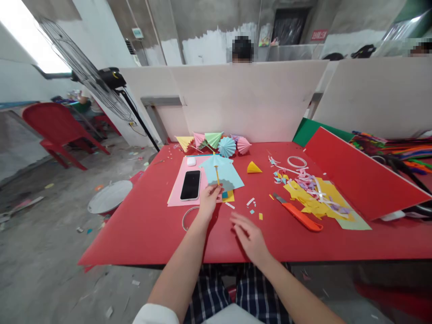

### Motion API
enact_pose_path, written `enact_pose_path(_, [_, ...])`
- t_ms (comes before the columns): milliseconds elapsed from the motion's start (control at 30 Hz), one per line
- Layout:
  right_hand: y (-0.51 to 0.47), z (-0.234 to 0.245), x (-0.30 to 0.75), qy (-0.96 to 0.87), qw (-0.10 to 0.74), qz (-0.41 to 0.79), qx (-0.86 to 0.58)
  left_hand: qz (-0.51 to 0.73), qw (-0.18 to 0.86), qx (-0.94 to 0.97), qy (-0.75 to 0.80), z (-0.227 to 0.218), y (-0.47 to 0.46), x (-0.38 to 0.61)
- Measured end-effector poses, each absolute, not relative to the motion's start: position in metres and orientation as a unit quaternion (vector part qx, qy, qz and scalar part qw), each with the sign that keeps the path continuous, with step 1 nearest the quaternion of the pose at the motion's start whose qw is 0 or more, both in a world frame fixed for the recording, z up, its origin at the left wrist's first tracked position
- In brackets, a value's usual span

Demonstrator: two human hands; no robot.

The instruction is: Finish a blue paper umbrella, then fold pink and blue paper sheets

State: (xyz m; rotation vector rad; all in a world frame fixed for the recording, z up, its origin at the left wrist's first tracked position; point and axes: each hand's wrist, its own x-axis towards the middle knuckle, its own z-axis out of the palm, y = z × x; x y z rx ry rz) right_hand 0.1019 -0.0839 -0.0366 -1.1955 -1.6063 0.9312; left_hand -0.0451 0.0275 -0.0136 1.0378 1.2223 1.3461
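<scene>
My left hand (209,199) rests on the red table (151,234) with its fingers pinched at the lower end of a thin yellow stick that carries a light blue paper umbrella (216,161), lying on light blue paper (232,176). My right hand (249,235) hovers flat over the table with fingers stretched out and holds nothing. It is slightly blurred. A black phone (191,185) lies on a pink sheet (175,191) just left of the left hand. Small paper scraps (251,202) lie between the hands.
Several folded paper fans and umbrellas (227,146) line the white partition (249,99). A yellow paper cone (253,168), an orange utility knife (299,216), yellow paper cuttings (313,198), a tape ring (187,217) and a tilted red board (357,175) are on the table. A fan (84,67) stands left.
</scene>
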Motion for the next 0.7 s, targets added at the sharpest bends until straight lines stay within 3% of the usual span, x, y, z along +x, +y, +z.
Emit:
enact_pose_path(167, [-0.089,-0.042,0.087,-0.853,0.206,0.288,-0.383,0.557,0.514,0.421,0.498,-0.011,0.021,-0.048])
enact_pose_path(267, [-0.062,-0.046,0.102,-0.868,0.178,0.19,-0.424,0.554,0.528,0.419,0.489,-0.01,0.019,-0.049])
enact_pose_path(400, [-0.018,-0.032,0.12,-0.79,0.324,0.179,-0.49,0.546,0.552,0.421,0.469,-0.008,0.015,-0.048])
enact_pose_path(600, [0.037,0.001,0.098,-0.478,0.542,0.519,-0.456,0.513,0.597,0.428,0.445,-0.005,0.007,-0.042])
enact_pose_path(700, [0.053,0.0,0.09,-0.359,0.587,0.615,-0.386,0.481,0.624,0.43,0.44,-0.005,0.004,-0.037])
